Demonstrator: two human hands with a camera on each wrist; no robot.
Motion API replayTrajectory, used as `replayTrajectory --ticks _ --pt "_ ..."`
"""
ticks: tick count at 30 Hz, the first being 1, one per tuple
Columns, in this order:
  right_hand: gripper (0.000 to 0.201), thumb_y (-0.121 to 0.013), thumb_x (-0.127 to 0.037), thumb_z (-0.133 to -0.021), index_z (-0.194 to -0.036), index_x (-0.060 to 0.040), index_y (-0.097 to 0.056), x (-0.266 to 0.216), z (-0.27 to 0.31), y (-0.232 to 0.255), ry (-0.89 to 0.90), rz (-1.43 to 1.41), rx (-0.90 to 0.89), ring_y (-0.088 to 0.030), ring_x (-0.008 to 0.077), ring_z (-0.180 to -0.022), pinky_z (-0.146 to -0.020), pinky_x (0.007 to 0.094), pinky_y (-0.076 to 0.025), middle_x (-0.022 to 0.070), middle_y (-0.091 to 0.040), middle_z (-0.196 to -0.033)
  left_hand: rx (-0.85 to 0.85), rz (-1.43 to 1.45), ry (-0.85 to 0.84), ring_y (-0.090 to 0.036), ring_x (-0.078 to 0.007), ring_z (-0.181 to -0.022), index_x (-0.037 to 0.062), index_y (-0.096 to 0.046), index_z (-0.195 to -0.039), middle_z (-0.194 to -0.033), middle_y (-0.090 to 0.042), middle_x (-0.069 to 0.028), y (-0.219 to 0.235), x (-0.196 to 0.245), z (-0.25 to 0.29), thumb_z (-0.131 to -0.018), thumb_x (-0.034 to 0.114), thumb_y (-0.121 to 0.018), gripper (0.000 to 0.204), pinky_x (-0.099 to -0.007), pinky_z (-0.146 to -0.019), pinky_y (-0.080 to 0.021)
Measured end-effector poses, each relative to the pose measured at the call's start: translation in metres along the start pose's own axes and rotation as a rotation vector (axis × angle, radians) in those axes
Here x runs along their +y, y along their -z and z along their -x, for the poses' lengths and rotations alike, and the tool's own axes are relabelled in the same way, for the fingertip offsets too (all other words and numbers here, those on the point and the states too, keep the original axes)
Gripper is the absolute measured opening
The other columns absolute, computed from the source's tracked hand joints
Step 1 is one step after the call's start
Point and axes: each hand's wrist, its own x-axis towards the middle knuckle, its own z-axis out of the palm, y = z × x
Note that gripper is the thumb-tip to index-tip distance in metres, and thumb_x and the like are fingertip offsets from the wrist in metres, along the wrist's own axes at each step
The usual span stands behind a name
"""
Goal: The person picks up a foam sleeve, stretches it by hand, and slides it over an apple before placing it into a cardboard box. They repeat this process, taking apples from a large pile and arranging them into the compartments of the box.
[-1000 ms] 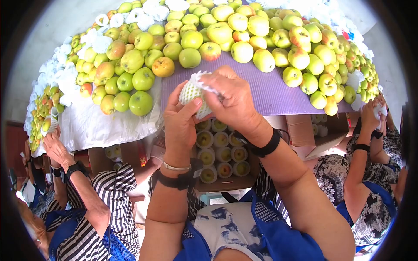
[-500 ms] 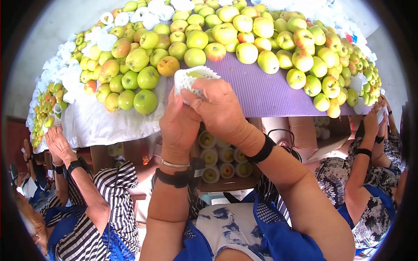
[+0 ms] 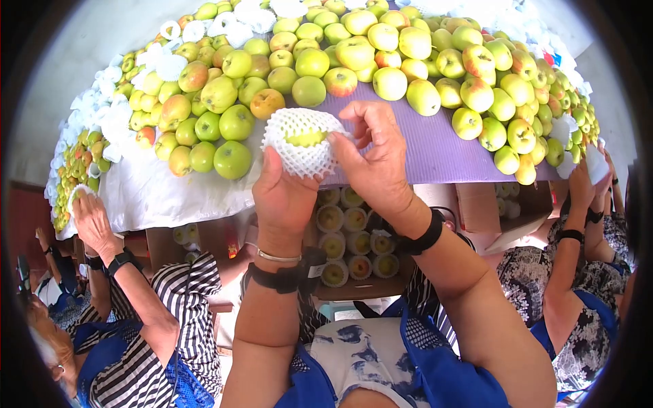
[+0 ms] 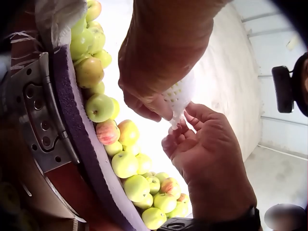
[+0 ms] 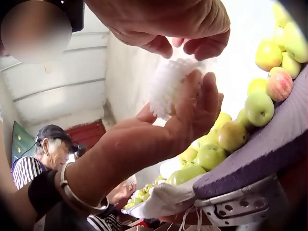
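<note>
Apple: mostly covered; gripped by left hand
Net: pinched by right hand
Boxed apples: sleeved; below table's near edge
Pile: unsleeved

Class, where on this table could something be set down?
On the ribbed purple mat, between the right hand, the yellow-green apples and the front edge; and on the crinkled white sheet, left of the left hand. Behind both patches, apples crowd together.

No text, brand, number or sign legible in any view. Small white rectangular label on black wrist-worn device, left wrist, head view: any print too small to read.
</note>
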Motion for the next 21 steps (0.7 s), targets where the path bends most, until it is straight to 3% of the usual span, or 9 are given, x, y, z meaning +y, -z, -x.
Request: replayTrajectory --ticks 5,8,11,14,17,21 --pt "0.024 -0.060 0.001 -0.070 -0.093 -0.0035 -0.059 0.008 -0.010 0.006 0.347 0.181 -0.022 -0.054 0.0307 -0.084 -0.069 0.0354 -0.047 0.0151 -0.052 -0.090 0.034 -0.112 0.035 -0.047 -0.0261 -0.116 0.0044 -0.031 -0.132 -0.128 -0.045 -0.0112 -0.007 -0.004 -0.001 -0.094 0.030 -0.042 0.047 -0.0425 -0.096 -0.039" --pt "0.019 -0.060 0.000 -0.072 -0.090 -0.0038 -0.061 0.008 -0.010 0.003 0.371 0.137 0.029 -0.055 0.0303 -0.082 -0.070 0.0356 -0.047 0.0139 -0.053 -0.086 0.041 -0.174 0.066 -0.048 -0.0241 -0.114 0.0040 -0.032 -0.132 -0.126 -0.046 -0.0110 -0.006 -0.007 0.000 -0.092 0.023 -0.047 0.047 -0.0405 -0.096 -0.039" --pt "0.013 -0.060 -0.001 -0.075 -0.088 -0.0027 -0.062 0.011 -0.011 0.009 0.292 0.146 -0.055 -0.056 0.0317 -0.076 -0.069 0.0353 -0.047 0.0132 -0.055 -0.080 0.036 -0.285 0.081 -0.047 -0.0236 -0.116 0.0031 -0.032 -0.132 -0.126 -0.046 -0.0109 -0.005 -0.009 0.002 -0.089 0.018 -0.051 0.049 -0.0393 -0.097 -0.039" --pt "0.007 -0.059 -0.006 -0.081 -0.085 -0.0010 -0.063 0.015 -0.014 0.012 0.042 -0.084 -0.021 -0.058 0.0234 -0.068 -0.064 0.0314 -0.047 0.0090 -0.058 -0.074 -0.039 -0.394 0.112 -0.043 -0.0254 -0.121 0.0020 -0.031 -0.134 -0.132 -0.042 -0.0116 -0.008 -0.007 0.003 -0.087 0.017 -0.054 0.054 -0.0408 -0.099 -0.036" --pt "0.012 -0.056 -0.010 -0.086 -0.083 0.0003 -0.062 0.019 -0.020 0.020 -0.256 -0.401 -0.125 -0.055 0.0118 -0.067 -0.061 0.0267 -0.046 0.0042 -0.060 -0.074 -0.110 -0.386 0.142 -0.043 -0.0256 -0.120 0.0007 -0.031 -0.133 -0.132 -0.042 -0.0126 -0.013 -0.004 0.005 -0.085 0.016 -0.058 0.058 -0.0405 -0.101 -0.035" --pt "0.016 -0.055 -0.014 -0.089 -0.084 -0.0001 -0.062 0.026 -0.021 0.023 -0.327 -0.498 -0.210 -0.050 0.0043 -0.071 -0.062 0.0223 -0.044 -0.0014 -0.059 -0.075 -0.140 -0.259 0.100 -0.042 -0.0254 -0.121 0.0003 -0.031 -0.133 -0.132 -0.041 -0.0131 -0.012 -0.004 0.005 -0.084 0.018 -0.059 0.059 -0.0406 -0.101 -0.034"
